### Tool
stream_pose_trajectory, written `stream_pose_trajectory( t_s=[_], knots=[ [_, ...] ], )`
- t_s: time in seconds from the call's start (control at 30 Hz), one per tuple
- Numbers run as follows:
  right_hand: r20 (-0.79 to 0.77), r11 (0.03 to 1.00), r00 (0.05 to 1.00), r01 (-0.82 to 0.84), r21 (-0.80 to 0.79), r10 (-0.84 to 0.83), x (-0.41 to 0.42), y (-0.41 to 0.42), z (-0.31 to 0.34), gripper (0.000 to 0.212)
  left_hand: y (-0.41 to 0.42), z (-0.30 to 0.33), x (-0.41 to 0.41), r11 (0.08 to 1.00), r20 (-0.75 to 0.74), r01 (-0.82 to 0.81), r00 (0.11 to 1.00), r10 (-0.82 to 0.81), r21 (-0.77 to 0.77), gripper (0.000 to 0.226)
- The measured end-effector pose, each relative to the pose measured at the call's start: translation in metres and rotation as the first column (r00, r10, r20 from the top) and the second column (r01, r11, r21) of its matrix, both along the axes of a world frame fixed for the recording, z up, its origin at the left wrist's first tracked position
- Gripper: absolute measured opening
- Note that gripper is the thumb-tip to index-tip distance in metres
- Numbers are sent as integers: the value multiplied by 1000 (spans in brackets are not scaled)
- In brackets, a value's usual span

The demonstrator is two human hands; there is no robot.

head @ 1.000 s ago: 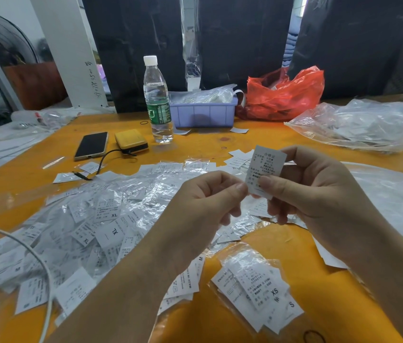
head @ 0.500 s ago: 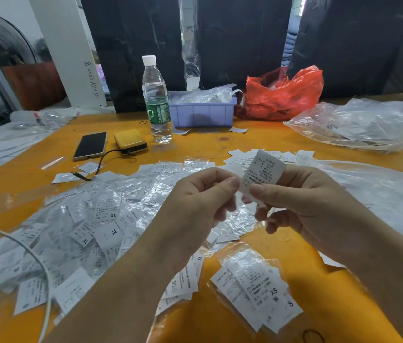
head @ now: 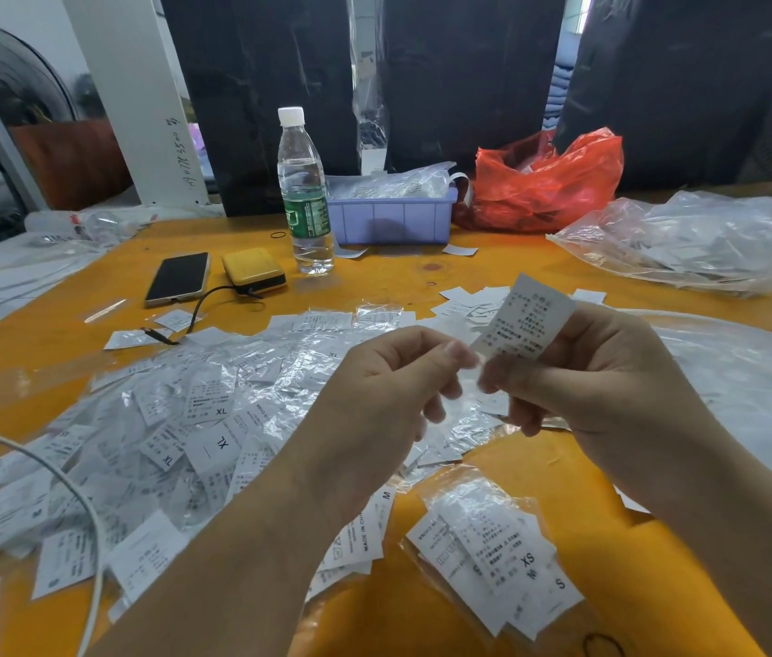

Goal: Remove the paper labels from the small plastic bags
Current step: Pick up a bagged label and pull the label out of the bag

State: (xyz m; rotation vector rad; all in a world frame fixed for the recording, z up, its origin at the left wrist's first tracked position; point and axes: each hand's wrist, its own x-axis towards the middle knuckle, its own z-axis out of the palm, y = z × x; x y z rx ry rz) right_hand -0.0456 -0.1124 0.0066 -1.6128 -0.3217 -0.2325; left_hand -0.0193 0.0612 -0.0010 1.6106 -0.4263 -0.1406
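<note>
Since the earlier frames: both hands sit lower and closer together. Left hand point(head: 389, 386) and right hand point(head: 578, 386) pinch one paper label point(head: 524, 320) at 12 o'clock, above bagged labels point(head: 493, 552) at 5. Advice: pull straight, lightly. Open table point(head: 422, 272) lies beyond; bottle point(head: 303, 192) at 11.

Matt paper label point(head: 525, 319); glossy crinkled plastic bags point(head: 251, 400); smooth orange table point(head: 507, 272).

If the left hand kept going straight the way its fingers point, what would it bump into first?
Probably the right hand. The left hand points its fingers rightward, and its fingertips almost meet the right thumb just below the paper label. Depth is hard to judge, so it might brush the label's lower edge first.
</note>
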Motion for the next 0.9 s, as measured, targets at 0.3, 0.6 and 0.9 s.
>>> stream_pose_trajectory(
  t_s=[0.3,0.6,0.9],
  knots=[
    [-7,998,999,-49,-35,49,1,-3,0,12,2,0,0,998,18,-55,998,55,-2,13],
    [-63,994,994,-81,69,85,5,-11,4,17,1,4,-3,999,32,-36,999,37,-35,25],
    [-66,997,996,-62,46,65,6,-7,-1,9,0,5,-4,998,17,5,1000,-4,-60,24]
  ],
)
